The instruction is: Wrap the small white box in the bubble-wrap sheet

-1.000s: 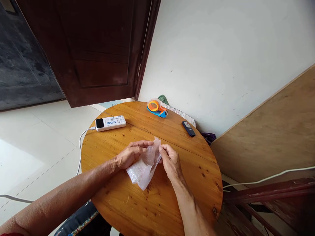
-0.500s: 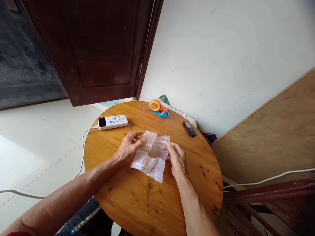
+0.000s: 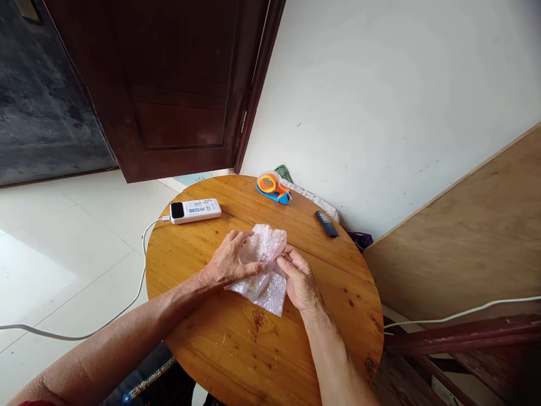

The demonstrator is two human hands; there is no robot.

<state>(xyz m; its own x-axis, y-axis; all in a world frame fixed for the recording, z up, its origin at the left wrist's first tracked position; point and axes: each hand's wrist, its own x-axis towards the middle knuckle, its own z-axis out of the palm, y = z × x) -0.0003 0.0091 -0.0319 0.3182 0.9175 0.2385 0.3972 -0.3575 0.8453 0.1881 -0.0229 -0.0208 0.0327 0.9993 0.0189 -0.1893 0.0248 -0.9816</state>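
On the round, varnished wooden surface (image 3: pixel 338 344) in front of the seated person, a crinkled sheet of clear bubble wrap (image 3: pixel 268 243) lies about the middle, between the two bare hands. The left hand (image 3: pixel 230 260) reaches over its left side, thumb well apart from the fingers, the thumb pointing right across the wrap; from here I cannot tell how firmly it presses. The right hand (image 3: pixel 301 277) has its thumb and fingers together, pinched on the wrap's right edge. The near part of the wrap spreads out on the wood, and something pale shows faintly there, too blurred for me to name. At the far left sits a white, oblong power bank (image 3: pixel 196 211) with a black end panel and blue printing, a white cable (image 3: pixel 144 254) running from its left end down past the edge. An orange-and-blue tape dispenser (image 3: pixel 274 188) stands at the far side, near the white wall (image 3: pixel 380 84). Right of it lies a slim, dark blue object (image 3: pixel 326 224), its face blurred out. Beyond the far left edge hangs a dark reddish-brown panelled door (image 3: pixel 177 96).
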